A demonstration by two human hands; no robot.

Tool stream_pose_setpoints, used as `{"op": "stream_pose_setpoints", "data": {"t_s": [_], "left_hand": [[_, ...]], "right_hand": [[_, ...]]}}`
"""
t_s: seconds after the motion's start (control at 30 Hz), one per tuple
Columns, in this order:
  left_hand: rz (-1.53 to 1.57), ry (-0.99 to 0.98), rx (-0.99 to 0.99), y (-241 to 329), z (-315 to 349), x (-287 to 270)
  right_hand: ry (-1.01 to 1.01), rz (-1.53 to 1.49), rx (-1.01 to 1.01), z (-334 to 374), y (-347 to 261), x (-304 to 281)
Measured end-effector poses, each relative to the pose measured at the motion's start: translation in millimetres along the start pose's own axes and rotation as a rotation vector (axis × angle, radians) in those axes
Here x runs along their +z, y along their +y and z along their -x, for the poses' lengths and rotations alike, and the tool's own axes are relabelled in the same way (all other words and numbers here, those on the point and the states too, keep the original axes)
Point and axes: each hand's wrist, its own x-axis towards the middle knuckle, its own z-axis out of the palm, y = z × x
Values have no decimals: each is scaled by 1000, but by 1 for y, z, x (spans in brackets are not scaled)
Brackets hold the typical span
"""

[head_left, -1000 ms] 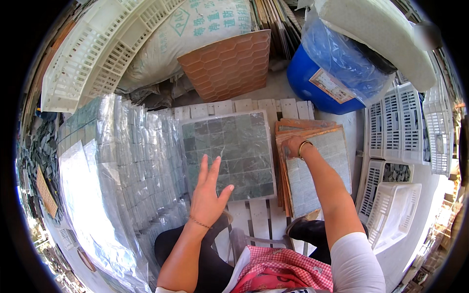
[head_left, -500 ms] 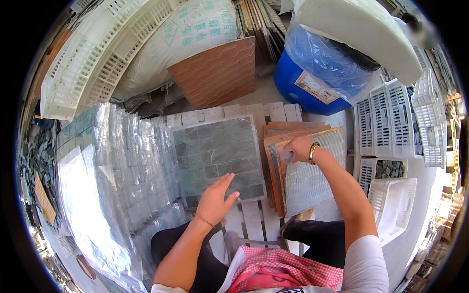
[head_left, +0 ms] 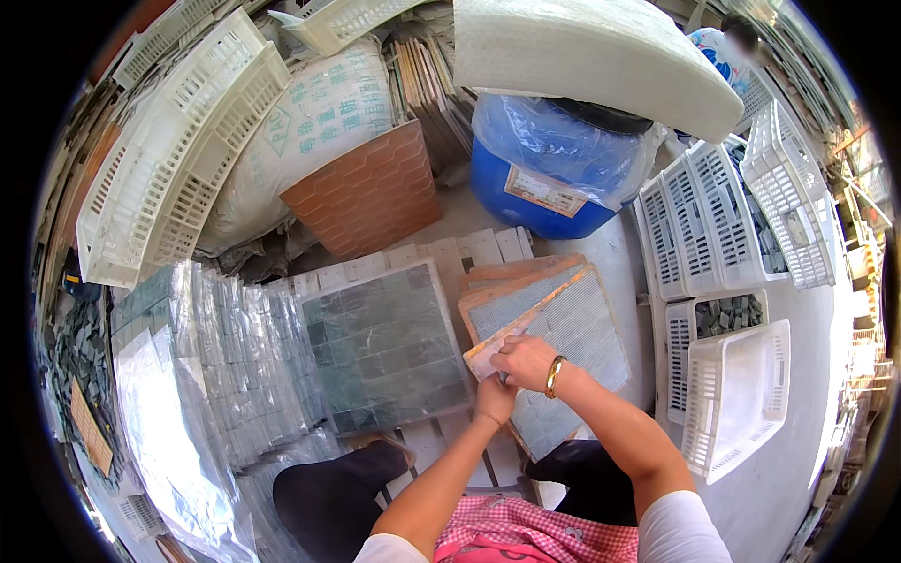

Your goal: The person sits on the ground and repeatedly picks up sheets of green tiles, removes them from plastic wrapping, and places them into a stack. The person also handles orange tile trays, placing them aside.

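Note:
A grey-green mosaic tile sheet (head_left: 389, 345) lies flat on a pale slatted board (head_left: 466, 249) in front of me. To its right is a stack of mesh-backed sheets (head_left: 582, 328) with orange-brown edges. My right hand (head_left: 526, 359), with a gold bracelet on the wrist, grips the near corner of the top sheet and lifts its edge (head_left: 526, 319). Just below it, my left hand (head_left: 494, 401) holds the same corner from underneath; its fingers are mostly hidden.
Wrapped stacks of tile sheets in clear plastic (head_left: 216, 366) lie left. A brick-pattern orange sheet (head_left: 366, 192) leans at the back by a white sack (head_left: 310, 113). A blue barrel (head_left: 544, 178) stands behind, with white plastic crates (head_left: 732, 394) at right and crates (head_left: 178, 141) at left.
My left hand left the grey-green sheet and moved right to the stack. My right hand pulled back toward me along the stack, and both now hold the top sheet's corner.

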Motion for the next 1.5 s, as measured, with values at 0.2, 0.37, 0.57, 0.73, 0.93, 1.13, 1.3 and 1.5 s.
{"op": "stream_pose_setpoints", "data": {"t_s": [0.2,0.37,0.57,0.73,0.93,1.13,1.3,1.5], "left_hand": [[-133,95,191,-19,13,2],[-166,85,238,2,37,5],[-157,-48,185,10,56,4],[-181,-197,275,11,67,-1],[-605,-804,237,38,39,-60],[-434,-155,503,41,8,-35],[-588,-458,341,30,20,26],[-585,-446,330,38,16,44]], "right_hand": [[330,-339,703,28,37,-31],[-467,-514,1230,20,58,-46],[-451,-842,1363,22,37,-42],[-224,-1057,1469,25,25,-31],[41,-1195,1454,44,4,-16],[174,-1123,1427,79,-28,7],[258,-1215,1391,118,-31,16],[300,-1200,1378,131,-29,7]]}}
